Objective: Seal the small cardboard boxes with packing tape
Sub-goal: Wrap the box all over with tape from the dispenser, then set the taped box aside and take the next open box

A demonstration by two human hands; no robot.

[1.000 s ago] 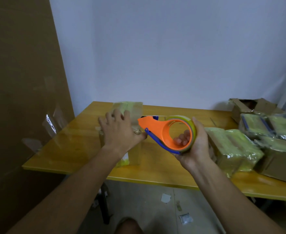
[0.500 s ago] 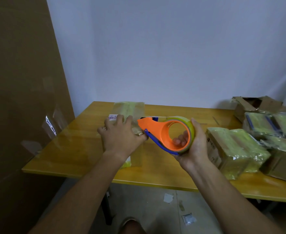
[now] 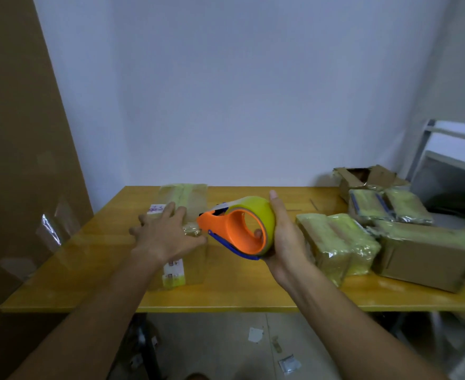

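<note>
Taping in progress: one box held down, dispenser poised at its right edge.

The left hand [image 3: 165, 237] lies flat with fingers spread on top of a small box [image 3: 180, 239] already largely wrapped in clear tape, standing on the left part of the tabletop [image 3: 242, 286]. The right hand [image 3: 283, 237] wraps around the yellow tape roll of the orange tape dispenser [image 3: 239, 229], fingertips curled inside the core, its nose touching or just beside the box. Finished boxes [image 3: 335, 242] lie well to the right. The box looks light and fairly stiff, its taped skin probably slick; firm downward palm pressure should stop it sliding. The dispenser appears best gripped around the roll, as here, clear of the cutter edge.
</note>
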